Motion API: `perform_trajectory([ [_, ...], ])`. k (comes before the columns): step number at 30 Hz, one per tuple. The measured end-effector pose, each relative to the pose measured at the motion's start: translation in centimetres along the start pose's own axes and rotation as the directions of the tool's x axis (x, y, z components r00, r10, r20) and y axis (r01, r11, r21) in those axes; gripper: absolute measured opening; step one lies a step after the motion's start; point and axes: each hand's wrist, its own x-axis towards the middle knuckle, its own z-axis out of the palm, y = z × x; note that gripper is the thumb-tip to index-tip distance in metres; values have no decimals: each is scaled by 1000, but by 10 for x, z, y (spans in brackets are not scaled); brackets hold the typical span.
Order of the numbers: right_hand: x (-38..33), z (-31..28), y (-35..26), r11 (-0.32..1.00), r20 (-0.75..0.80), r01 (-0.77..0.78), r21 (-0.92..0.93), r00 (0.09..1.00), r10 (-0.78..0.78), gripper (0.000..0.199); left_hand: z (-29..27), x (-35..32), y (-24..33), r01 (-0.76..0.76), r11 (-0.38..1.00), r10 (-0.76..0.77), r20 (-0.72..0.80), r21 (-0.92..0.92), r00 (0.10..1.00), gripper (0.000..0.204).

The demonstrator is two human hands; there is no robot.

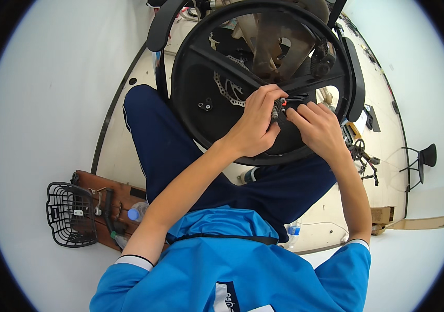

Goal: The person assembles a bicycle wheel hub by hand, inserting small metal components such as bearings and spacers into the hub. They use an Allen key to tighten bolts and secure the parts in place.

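A black spoked wheel lies in front of me across a black chair seat. At its middle, my left hand is closed around a threaded metal axle with small parts and a red bit beside it. My right hand sits just right of the axle, fingers curled and pinched together; whatever is between them is hidden. Slim black rods lie above the right fingertips. Through the wheel's openings show a perforated brake disc and a small black bracket.
Chair armrests flank the wheel. A brownish-grey panel and a dark mechanical part are at its far side. To my left, a wooden board bears bottles and a black wire basket. Bike parts and cardboard boxes lie right.
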Motion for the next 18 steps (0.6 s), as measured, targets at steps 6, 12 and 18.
perform_trajectory([
  [6,16,-12,7,975,19,193,-112,981,-192,23,0,-1,0,0,1000,0,-6,11,1000,68],
  [12,35,-12,35,839,44,513,-182,857,-514,15,6,0,-2,-52,998,55,-47,46,997,68],
  [18,38,0,42,837,-62,535,-111,837,-543,18,5,0,-2,-40,998,42,-51,38,998,67],
])
